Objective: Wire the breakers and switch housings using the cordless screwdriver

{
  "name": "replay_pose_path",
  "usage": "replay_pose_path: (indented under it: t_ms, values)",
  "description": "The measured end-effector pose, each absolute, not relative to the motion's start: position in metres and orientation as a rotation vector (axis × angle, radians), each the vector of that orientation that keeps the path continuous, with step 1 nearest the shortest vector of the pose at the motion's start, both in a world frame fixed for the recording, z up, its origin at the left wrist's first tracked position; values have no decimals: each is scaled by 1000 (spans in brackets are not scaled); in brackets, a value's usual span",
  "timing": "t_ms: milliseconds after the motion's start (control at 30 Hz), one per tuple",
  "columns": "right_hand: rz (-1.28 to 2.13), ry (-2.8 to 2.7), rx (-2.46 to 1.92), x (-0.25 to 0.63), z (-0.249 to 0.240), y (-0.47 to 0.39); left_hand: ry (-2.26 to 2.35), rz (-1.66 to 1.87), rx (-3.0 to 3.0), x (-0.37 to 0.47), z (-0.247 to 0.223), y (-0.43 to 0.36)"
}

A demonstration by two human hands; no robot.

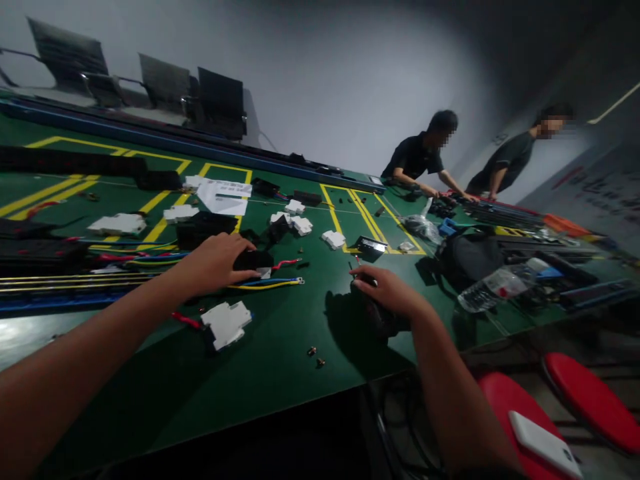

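My left hand is closed around a black block with a small pale part at its lower edge. Red, blue and yellow wires with metal ends stick out to the right of it. Over the green table, my right hand is wrapped round a dark power tool, whose thin tip points away from me. White circuit breakers lie nearer to me, below my left hand. Two small brass screws rest near the front edge.
More white modules, papers and a black part lie farther back. A water bottle and black bag are at the right. Two people stand beyond. Red stools are at the lower right, one with a phone.
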State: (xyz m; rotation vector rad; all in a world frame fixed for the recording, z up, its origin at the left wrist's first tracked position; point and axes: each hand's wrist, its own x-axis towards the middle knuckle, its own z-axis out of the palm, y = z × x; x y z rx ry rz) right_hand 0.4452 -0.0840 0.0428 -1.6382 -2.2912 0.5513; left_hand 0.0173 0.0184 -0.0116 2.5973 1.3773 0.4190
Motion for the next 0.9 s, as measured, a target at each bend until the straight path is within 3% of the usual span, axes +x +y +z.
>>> replay_pose_path:
  t_ms: [200,367,533,667,900]
  values:
    - [523,-2341,-1602,435,27,-71,1305,531,2594,17,-17,-4]
    - [520,-2511,-1529,437,47,-21,1317,458,2469,22,-14,-13]
    - [176,-2292,-1801,479,58,37,1267,504,2444,21,-17,-13]
    - [137,-2258,-1947,507,41,48,1262,530,2452,16,-29,-6]
    - [-143,-2286,-1559,485,50,28,1253,502,2454,12,-38,1]
